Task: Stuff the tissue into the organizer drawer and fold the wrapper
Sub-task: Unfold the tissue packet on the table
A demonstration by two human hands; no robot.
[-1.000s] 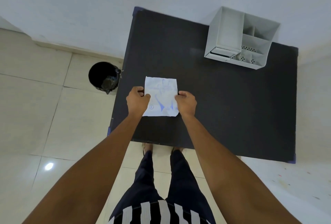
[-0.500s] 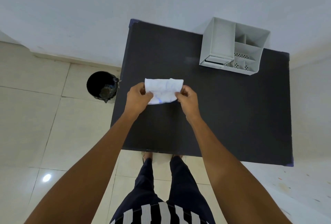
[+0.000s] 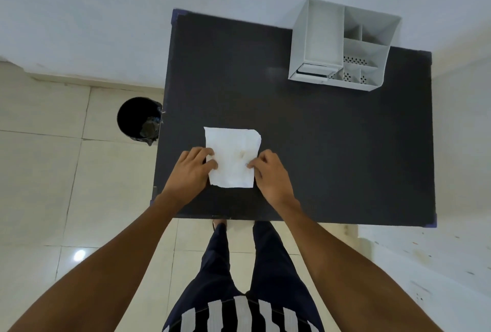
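Observation:
The white wrapper (image 3: 231, 156) lies flat on the black table (image 3: 332, 145), plain side up, near the front left. My left hand (image 3: 192, 169) pinches its left edge and my right hand (image 3: 268, 172) pinches its right edge, both toward the near end of the sheet. The grey organizer (image 3: 342, 47) stands at the back right of the table. Its drawer (image 3: 313, 70) sits low at the front left. The tissue cannot be seen.
A black bin (image 3: 139, 119) with a dark liner stands on the tiled floor beside the table's left edge. A white wall runs behind the table. My legs and feet show under the table's front edge.
The wrapper was lifted and bunched between my hands half a second ago. Now it lies spread flat on the table, with its printed blue side turned out of sight.

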